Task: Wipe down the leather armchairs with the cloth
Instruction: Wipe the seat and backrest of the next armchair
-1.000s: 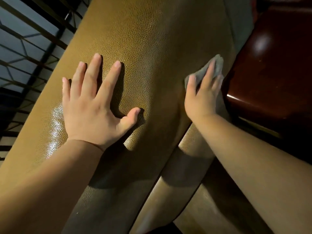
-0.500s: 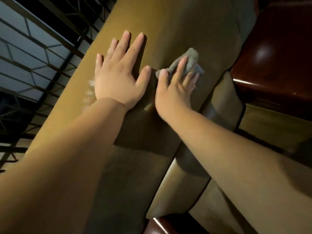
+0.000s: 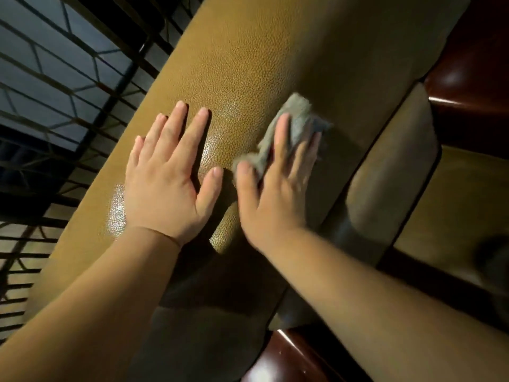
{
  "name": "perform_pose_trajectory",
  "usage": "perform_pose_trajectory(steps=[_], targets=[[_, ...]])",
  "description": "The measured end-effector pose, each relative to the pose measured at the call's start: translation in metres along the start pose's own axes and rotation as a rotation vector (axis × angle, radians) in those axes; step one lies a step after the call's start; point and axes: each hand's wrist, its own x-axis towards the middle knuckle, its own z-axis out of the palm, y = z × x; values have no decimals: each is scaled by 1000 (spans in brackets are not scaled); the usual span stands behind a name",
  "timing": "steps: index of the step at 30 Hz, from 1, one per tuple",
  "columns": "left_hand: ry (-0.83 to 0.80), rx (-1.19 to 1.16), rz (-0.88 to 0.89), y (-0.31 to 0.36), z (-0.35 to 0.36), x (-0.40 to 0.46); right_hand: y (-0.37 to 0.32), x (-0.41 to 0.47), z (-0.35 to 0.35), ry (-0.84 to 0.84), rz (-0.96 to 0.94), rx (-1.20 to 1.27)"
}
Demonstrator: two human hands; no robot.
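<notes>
Pressing flat, both hands (image 3: pixel 220 188) rest on armchair (image 3: pixel 248 51), right over cloth (image 3: pixel 300 117).

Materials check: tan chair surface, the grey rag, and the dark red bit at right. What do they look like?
Tan armchair back: looks like pebble-grained leather or a faux equivalent; semi-gloss, with a bright sheen patch beside the left hand.
Grey cloth: soft woven or knit fabric, matte, fuzzy edges, crumpled under the right hand.
Dark red surface: glossy, sharp highlights; lacquered wood or polished leather, can't tell.

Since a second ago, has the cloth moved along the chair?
Yes. The cloth under the right hand slid from the armchair back's right edge inward, beside the left hand.
</notes>
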Motion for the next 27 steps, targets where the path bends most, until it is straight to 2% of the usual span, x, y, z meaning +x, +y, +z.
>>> perform_pose_trajectory(steps=[2, 4, 8, 11, 12, 14, 16, 18, 21, 23, 25, 27], targets=[[10, 16, -17, 1, 1, -1, 6, -57, 0, -144, -151, -37], [-3, 49, -53, 6, 0, -2, 28, -43, -6, -158, -186, -90], [-44, 121, -131, 18, -1, -3, 63, 60, -20, 21, 112, -132], [-39, 170, -162, 23, 1, -5, 67, 33, -5, 69, 263, -136], [-32, 176, -165, 23, 2, -4, 61, -1, 9, 54, 251, -152], [-13, 181, -157, 22, 3, -4, 50, -80, 33, -22, 75, -248], [14, 170, -148, 23, 4, -5, 60, -109, 38, -96, -76, -381], [30, 158, -153, 23, 6, -4, 82, -60, 17, -70, -32, -335], [40, 145, -151, 23, 8, -4, 114, 29, -18, 87, 215, -219], [38, 141, -147, 22, 8, -6, 123, 39, -18, 101, 275, -168], [40, 145, -149, 23, 7, -6, 108, -9, 1, 50, 250, -133], [31, 160, -144, 22, 7, -4, 83, -91, 15, -95, 91, -173]])
